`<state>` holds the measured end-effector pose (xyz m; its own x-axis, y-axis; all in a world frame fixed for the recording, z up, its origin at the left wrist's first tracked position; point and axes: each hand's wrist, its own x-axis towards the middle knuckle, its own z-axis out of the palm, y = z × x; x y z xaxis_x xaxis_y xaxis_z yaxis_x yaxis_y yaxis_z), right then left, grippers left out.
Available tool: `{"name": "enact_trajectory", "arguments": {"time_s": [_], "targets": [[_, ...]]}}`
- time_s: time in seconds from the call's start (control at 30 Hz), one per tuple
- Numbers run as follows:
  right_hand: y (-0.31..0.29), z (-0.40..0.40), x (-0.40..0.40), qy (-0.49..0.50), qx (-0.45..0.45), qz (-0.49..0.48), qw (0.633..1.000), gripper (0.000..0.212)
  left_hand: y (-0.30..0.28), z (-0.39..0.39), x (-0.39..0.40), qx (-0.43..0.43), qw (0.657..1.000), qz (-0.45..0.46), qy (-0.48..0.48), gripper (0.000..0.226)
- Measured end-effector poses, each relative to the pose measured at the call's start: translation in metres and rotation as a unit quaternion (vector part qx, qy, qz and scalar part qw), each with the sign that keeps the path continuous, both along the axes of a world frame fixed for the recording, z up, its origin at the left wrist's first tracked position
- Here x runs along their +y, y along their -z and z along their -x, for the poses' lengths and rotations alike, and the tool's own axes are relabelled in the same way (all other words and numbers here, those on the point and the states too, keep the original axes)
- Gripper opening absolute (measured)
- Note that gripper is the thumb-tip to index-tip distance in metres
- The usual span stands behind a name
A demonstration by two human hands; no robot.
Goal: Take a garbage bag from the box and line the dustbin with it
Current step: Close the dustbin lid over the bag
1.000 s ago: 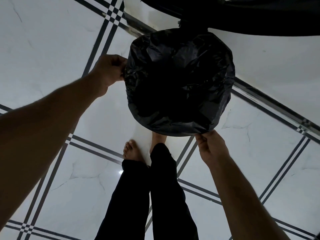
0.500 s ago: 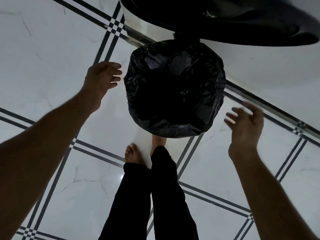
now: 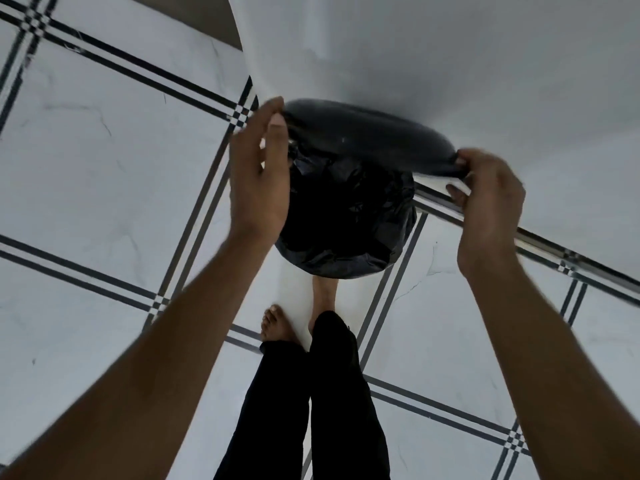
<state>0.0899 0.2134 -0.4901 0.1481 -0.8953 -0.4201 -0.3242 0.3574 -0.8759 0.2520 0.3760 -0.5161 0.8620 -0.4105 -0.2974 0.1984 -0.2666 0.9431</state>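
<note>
The dustbin (image 3: pixel 346 216) stands on the floor just beyond my feet, lined with a crinkled black garbage bag (image 3: pixel 332 258) folded over its rim. Above its far side a smooth black dustbin lid (image 3: pixel 367 136) tilts over the opening. My right hand (image 3: pixel 485 195) grips the lid's right end. My left hand (image 3: pixel 259 168) is at the lid's left edge, fingers long and thumb pressed against it, slightly blurred. The box of bags is out of view.
A white wall (image 3: pixel 450 64) rises right behind the bin. The floor (image 3: pixel 104 168) is white marble tile with dark striped borders. My legs in black trousers (image 3: pixel 311 410) and bare feet (image 3: pixel 277 323) stand just in front of the bin.
Both hands let go of the bag's rim, opened, then rose to the lid. The lid has come down from upright over the lined bin. The view has tilted upward.
</note>
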Motion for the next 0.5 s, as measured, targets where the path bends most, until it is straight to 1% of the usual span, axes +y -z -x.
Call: {"name": "enact_trajectory", "arguments": {"time_s": [0.07,0.13,0.2,0.27,0.33,0.37,0.43,0.47,0.5], "targets": [[0.010,0.017,0.010,0.001,0.012,-0.007,1.000,0.014,-0.006,0.014,0.007,0.033,0.999,0.012,-0.006,0.034],[0.020,0.031,0.023,-0.011,0.051,-0.007,0.999,0.018,-0.003,0.028,0.017,0.042,0.998,-0.047,-0.024,0.028],[0.030,0.041,0.035,-0.017,0.075,-0.008,0.997,0.026,0.008,0.042,0.029,0.055,0.992,-0.108,-0.031,0.032],[0.046,0.052,0.049,-0.028,0.091,-0.022,0.995,0.033,0.022,0.059,0.040,0.071,0.988,-0.133,-0.043,0.039],[0.069,0.063,0.063,-0.040,0.115,-0.035,0.992,0.040,0.040,0.077,0.048,0.106,0.982,-0.143,-0.066,0.046],[0.080,0.067,0.068,-0.042,0.125,-0.045,0.990,0.042,0.049,0.084,0.051,0.130,0.976,-0.154,-0.077,0.050],[0.103,0.071,0.076,-0.029,0.135,-0.087,0.987,0.041,0.068,0.094,0.055,0.179,0.958,-0.205,-0.088,0.054],[0.113,0.072,0.077,-0.019,0.131,-0.115,0.985,0.040,0.077,0.097,0.055,0.203,0.946,-0.240,-0.082,0.051],[0.122,0.072,0.077,-0.011,0.126,-0.143,0.982,0.039,0.084,0.099,0.054,0.222,0.936,-0.263,-0.074,0.042]]}}
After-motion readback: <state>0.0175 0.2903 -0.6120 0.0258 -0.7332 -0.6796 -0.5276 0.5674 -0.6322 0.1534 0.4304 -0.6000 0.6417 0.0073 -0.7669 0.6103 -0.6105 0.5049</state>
